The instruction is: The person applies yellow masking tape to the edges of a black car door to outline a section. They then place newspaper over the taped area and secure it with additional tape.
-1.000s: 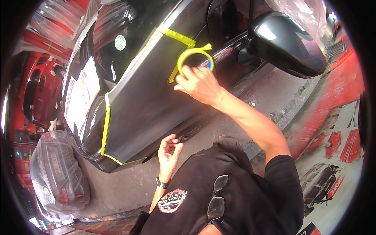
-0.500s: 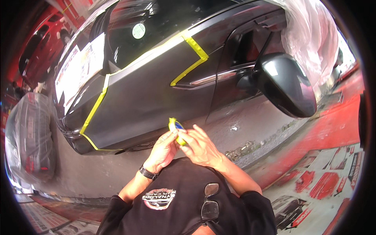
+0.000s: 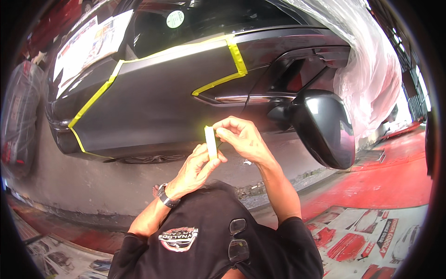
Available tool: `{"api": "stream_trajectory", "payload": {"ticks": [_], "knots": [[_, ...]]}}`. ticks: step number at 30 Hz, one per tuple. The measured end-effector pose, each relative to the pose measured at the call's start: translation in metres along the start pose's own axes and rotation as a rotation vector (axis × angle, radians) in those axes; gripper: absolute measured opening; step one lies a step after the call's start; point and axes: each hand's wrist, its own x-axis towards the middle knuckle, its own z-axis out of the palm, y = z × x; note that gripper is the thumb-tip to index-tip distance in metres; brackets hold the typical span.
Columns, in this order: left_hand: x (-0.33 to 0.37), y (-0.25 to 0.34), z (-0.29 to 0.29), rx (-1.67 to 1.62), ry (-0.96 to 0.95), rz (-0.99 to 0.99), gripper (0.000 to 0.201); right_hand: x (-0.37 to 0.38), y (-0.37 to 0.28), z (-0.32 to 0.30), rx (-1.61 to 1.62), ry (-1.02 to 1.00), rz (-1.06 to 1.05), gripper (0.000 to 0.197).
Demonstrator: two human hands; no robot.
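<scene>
A roll of yellow masking tape (image 3: 211, 145) is held upright in front of my chest, its narrow side facing me. My left hand (image 3: 193, 171) grips the roll from below, thumb and fingers closed on its lower end. My right hand (image 3: 242, 140) is at the roll's upper right, thumb and fingers pinched at its edge; the tape's loose end cannot be made out. Beyond my hands is a dark car fender (image 3: 148, 100). Strips of yellow tape (image 3: 95, 100) frame this matte panel along its left, top and upper right.
A black side mirror (image 3: 325, 128) juts out at right, near clear plastic sheeting (image 3: 371, 69) over the car. Printed paper sheets (image 3: 90, 49) lie on the hood. Another plastic-covered car (image 3: 23, 118) stands at left. Printed sheeting (image 3: 357, 237) covers the lower right.
My right hand has risen and moved rightward along the tape roll, which has turned upright. My left hand stays on its lower part. The view has shifted, moving the mirror lower and leftward.
</scene>
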Motion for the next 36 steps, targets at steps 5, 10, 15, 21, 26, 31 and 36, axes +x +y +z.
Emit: {"api": "stream_trajectory", "payload": {"ticks": [5, 10, 15, 21, 26, 31, 36], "knots": [[0.005, -0.007, 0.010, -0.038, 0.038, -0.034, 0.019, 0.016, -0.017, -0.008, -0.112, -0.114, 0.045, 0.020], [0.013, -0.013, 0.019, -0.351, 0.136, -0.225, 0.025, 0.033, -0.026, -0.007, -0.413, -0.055, -0.108, 0.015], [0.032, -0.020, 0.020, -1.214, 0.237, -0.666, 0.034, 0.066, -0.012, 0.010, -0.620, 0.105, -0.465, 0.012], [0.049, -0.019, 0.014, -1.302, 0.335, -0.657, 0.035, 0.084, 0.004, 0.025, -0.604, 0.262, -0.521, 0.009], [0.051, -0.023, 0.014, -1.374, 0.380, -0.649, 0.033, 0.086, 0.005, 0.034, -0.621, 0.298, -0.469, 0.009], [0.051, -0.032, 0.015, -1.429, 0.386, -0.635, 0.022, 0.086, 0.007, 0.037, -0.638, 0.336, -0.467, 0.013], [0.051, -0.036, 0.014, -1.422, 0.392, -0.641, 0.023, 0.090, 0.012, 0.038, -0.684, 0.346, -0.513, 0.012]]}}
